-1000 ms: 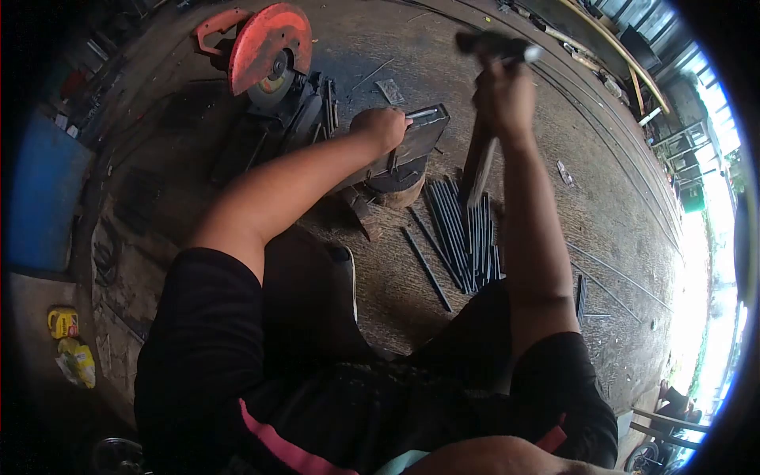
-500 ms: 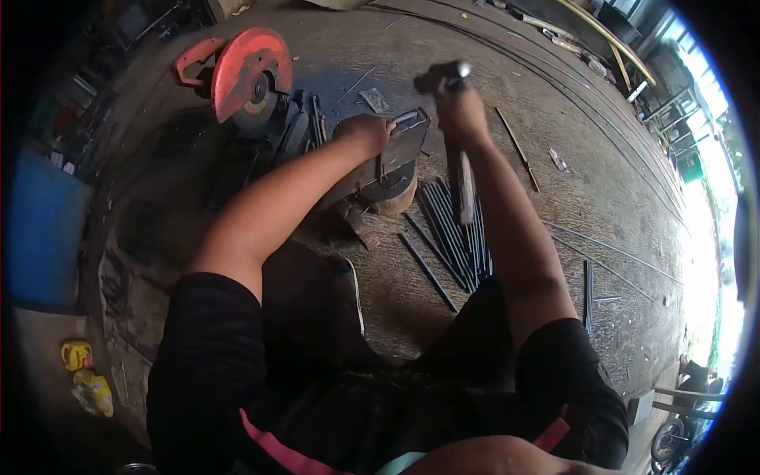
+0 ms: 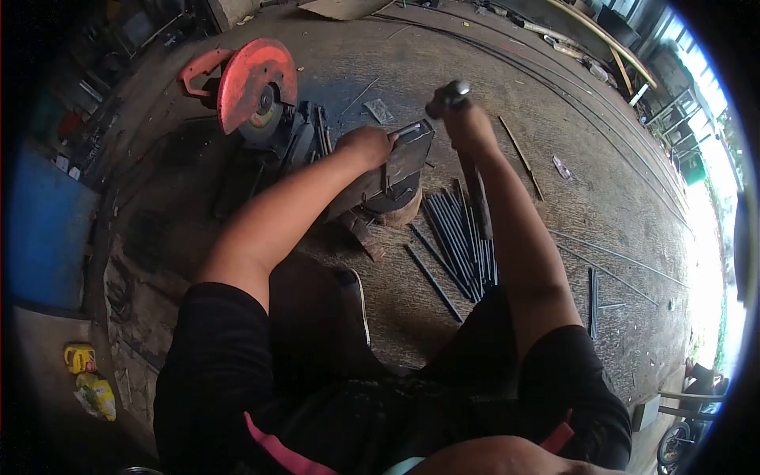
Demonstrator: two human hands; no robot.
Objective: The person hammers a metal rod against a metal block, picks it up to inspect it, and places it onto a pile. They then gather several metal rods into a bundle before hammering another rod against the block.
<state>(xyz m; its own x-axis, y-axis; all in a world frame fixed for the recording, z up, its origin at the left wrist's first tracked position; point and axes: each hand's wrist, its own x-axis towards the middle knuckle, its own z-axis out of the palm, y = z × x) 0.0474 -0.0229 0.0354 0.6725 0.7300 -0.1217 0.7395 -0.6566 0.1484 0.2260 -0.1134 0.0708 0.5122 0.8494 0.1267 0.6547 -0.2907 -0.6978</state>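
Since the first frame, the right hand (image 3: 473, 131) has brought the hammer (image 3: 476, 190) down and in toward the end of the metal block (image 3: 409, 161), while the left hand (image 3: 367, 148) has kept its place on top of the block.

Nearest are the person's dark clothes (image 3: 380, 412), with a pink strip (image 3: 281, 451) across the front, and a dark shoe (image 3: 354, 297) with a pale sole edge, resting on the rough floor (image 3: 400, 321). Beyond the knees, a fanned bundle of dark rods (image 3: 455, 237) lies on the floor, one separate rod just to its left.

Past these, a wooden stump (image 3: 398, 214) stands under the block. The left hand is curled, its fingers closed on a short rod (image 3: 409, 129) that lies along the block's upper face. The right hand is clenched around the hammer near its head, the handle slanting back toward the bundle; the head hangs just beyond the block's end, apart from it in this view.

To the left stands a saw with a red guard (image 3: 259, 85). A clear plastic packet (image 3: 378, 111) lies on the floor between saw and hammer. Farther off, long thin bars (image 3: 507, 57) curve across the floor.
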